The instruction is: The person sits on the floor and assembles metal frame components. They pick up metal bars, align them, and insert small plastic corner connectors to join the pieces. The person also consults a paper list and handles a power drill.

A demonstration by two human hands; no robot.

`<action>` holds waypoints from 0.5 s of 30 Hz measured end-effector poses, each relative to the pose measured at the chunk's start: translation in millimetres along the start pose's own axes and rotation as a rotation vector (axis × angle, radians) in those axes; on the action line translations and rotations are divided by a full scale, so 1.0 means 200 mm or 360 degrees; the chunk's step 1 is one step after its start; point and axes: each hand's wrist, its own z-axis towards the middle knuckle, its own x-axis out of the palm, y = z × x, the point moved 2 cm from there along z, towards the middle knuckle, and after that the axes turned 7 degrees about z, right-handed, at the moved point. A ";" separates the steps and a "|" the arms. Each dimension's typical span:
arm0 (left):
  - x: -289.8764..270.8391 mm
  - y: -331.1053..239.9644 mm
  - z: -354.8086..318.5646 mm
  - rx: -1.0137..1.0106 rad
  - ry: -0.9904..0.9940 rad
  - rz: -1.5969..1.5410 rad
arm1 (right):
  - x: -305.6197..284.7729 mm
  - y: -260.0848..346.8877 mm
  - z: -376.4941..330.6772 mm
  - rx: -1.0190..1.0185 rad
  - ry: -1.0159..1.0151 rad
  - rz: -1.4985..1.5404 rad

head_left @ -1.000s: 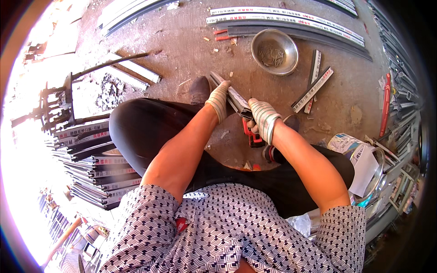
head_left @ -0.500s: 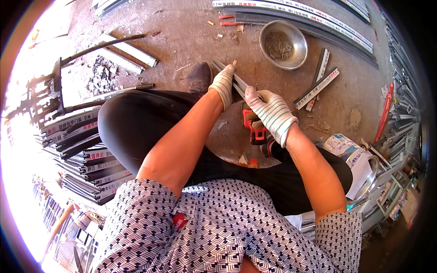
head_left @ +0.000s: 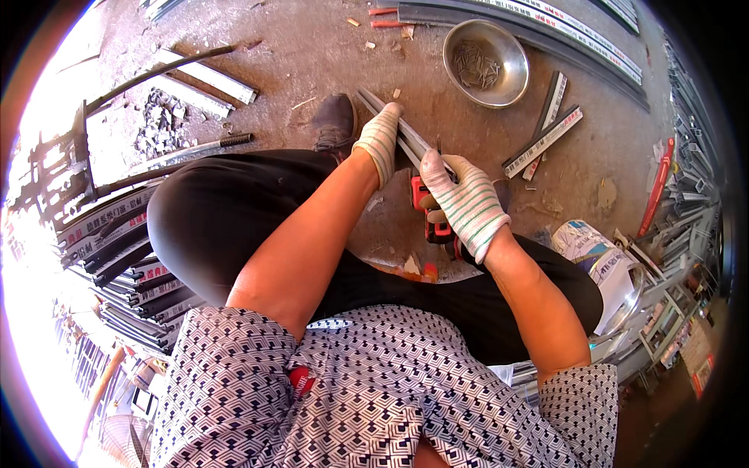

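Both arms (head_left: 308,242) reach forward over the lap, bent a little, with the two gloved hands near each other. The left hand (head_left: 379,144) is wrapped around some thin gray metal strips (head_left: 413,138), which slant down to the right hand (head_left: 470,201), whose thumb is at their near end. A shiny bowl (head_left: 513,69) sits well ahead of the right hand. The right fingers curl round the red drill (head_left: 420,192), just under the strips.

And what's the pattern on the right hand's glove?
The glove is off-white with thin greenish stripes; it shows best in the head view.
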 end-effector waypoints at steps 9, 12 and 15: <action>0.01 0.00 0.10 -0.0064 -0.0017 0.0046 | -0.05 -0.03 0.05 -0.0010 -0.0222 -0.0161; 0.04 -0.01 0.04 -0.0018 -0.0086 0.0239 | -0.07 -0.08 0.06 -0.0034 -0.0209 -0.0145; -0.09 0.00 0.10 0.0178 -0.0192 0.0566 | -0.07 -0.05 0.06 -0.0050 -0.0117 -0.0210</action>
